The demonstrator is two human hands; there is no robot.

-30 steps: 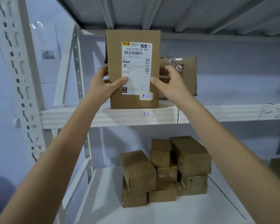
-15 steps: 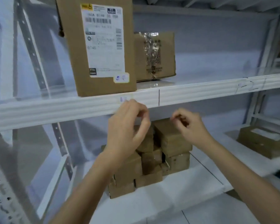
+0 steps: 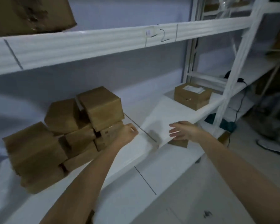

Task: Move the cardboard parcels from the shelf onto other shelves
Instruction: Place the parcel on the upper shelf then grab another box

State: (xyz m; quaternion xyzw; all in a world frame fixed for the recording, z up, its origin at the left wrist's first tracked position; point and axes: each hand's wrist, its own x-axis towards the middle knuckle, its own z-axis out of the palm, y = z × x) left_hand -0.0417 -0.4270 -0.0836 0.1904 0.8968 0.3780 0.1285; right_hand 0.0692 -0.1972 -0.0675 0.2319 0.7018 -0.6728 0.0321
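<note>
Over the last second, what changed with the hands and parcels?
Both hands let go of the labelled parcel stood on the upper shelf and dropped to the lower shelf. The left hand is now loosely curled beside the stacked parcels; the right hand is open. The stack looks unchanged, and both hands are empty.

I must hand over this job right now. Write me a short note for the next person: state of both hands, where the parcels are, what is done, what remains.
Left hand: loosely curled, empty, beside the stack of small brown cardboard parcels on the white lower shelf.
Right hand: open, empty, over a bare part of that shelf.
One flat brown cardboard box with a white label lies farther right on the same shelf.
A large brown cardboard parcel stands on the upper shelf.
Done: nothing in grip now.
Left: the whole stack is yet to be moved.
</note>
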